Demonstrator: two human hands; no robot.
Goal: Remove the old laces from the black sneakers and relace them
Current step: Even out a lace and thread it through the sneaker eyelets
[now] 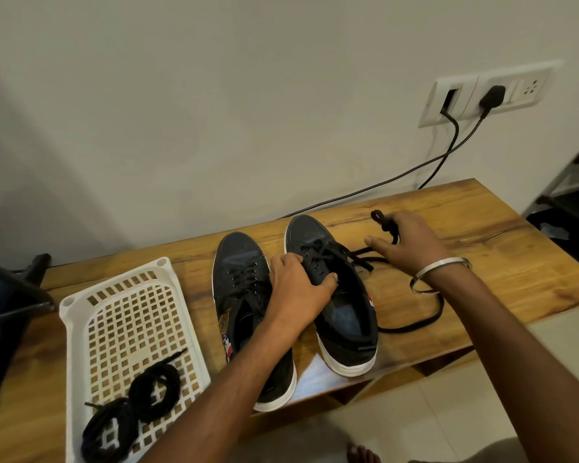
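Now two black canvas sneakers with white rubber soles stand side by side on a wooden bench (482, 228) with strong knotty grain, toes toward the wall, heels at the near edge. The left sneaker (244, 295) is fully laced with a thin black cord through its metal eyelets, and a small coloured patch shows on its side near the heel. The right sneaker (335, 295) has its lace partly loosened, the collar gaping open on a dark padded lining. The left hand (298, 289) grips this sneaker's inner side by the eyelets, fingers curled over the edge and thumb tucked into the opening. The right hand (411, 242), a plain metal bangle (440, 275) on its wrist, hovers just beyond the sneaker's right side; its fingers are loosely curled around a bunched, knotted length of the lace (415, 324), which trails from the eyelets and loops flat across the wood toward the bench's right part. Toward the left end lies a white plastic basket (121, 295), rectangular with rounded corners and a square-holed lattice floor, reaching to the near edge. Two coiled black laces (154, 389), woven and matte, rest in its near half, one touching the other.
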